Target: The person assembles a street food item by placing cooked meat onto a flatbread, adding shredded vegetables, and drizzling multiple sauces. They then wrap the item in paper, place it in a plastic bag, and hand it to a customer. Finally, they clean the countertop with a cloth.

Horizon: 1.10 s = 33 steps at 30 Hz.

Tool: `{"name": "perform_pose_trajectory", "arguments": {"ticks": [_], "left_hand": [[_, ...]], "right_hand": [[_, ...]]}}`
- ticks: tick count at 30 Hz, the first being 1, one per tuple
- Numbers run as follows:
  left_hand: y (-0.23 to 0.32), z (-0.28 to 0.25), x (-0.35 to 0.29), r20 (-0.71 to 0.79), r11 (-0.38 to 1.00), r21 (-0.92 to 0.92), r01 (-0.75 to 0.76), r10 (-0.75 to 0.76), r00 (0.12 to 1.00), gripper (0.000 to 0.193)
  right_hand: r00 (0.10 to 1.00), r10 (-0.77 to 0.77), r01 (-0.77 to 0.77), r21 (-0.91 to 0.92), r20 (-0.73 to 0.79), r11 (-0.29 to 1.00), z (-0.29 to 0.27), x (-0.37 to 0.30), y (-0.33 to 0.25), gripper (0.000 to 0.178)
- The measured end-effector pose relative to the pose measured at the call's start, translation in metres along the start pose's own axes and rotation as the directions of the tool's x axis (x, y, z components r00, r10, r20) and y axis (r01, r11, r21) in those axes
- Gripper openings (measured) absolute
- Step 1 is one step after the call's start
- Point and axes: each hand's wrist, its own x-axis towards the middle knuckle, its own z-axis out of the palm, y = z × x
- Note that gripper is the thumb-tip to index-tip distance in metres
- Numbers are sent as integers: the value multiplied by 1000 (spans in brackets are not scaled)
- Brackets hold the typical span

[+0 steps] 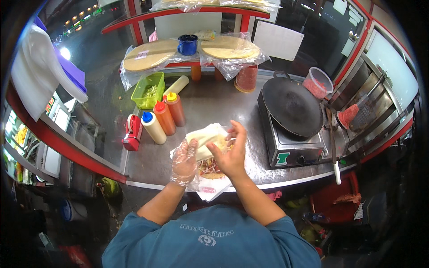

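Observation:
On a white paper sheet [216, 188] at the counter's front edge lies a filled flatbread [206, 134], its pale upper part folded over. Shredded filling with white sauce [210, 166] shows between my hands. My left hand [184, 163], in a clear plastic glove, grips the flatbread's left side, thumb up against the fold. The bare right hand [230, 156] is at the other side, fingers spread and bent, thumb close to the fold; whether it touches is hard to tell. Three squeeze bottles [164, 118] stand just beyond my left hand.
A red tape dispenser [132, 133] and green basket of shredded vegetable [149, 91] sit left. On the right, a black pan [292, 107] rests on a stove [292, 151], beside a long white-handled knife [337, 172] and an upright grill [380, 96]. Stacked flatbreads [230, 47] occupy the rear shelf.

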Motion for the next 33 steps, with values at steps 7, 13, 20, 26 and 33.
{"name": "perform_pose_trajectory", "arguments": {"ticks": [7, 13, 20, 26, 33], "left_hand": [[-40, 1, 7, -204, 993, 44, 112, -100, 974, 41], [-119, -21, 10, -208, 973, 213, 84, -39, 977, 51], [-56, -24, -16, 359, 671, -574, 470, -311, 880, 41], [-76, -25, -6, 120, 835, -456, 308, -285, 951, 28], [-69, -51, 8, 17, 920, -296, 257, -264, 964, 25]], "right_hand": [[951, 245, -285, 230, 187, 931, 14, -24, 11, 28], [823, 394, -491, 163, 410, 856, 25, -40, 13, 35], [895, 244, -299, 96, 373, 949, 35, -62, 23, 29], [955, 1, 5, -18, 298, 1000, 33, -20, 35, 19], [883, 355, -462, 698, 307, 547, -17, 2, 85, 50]]}}
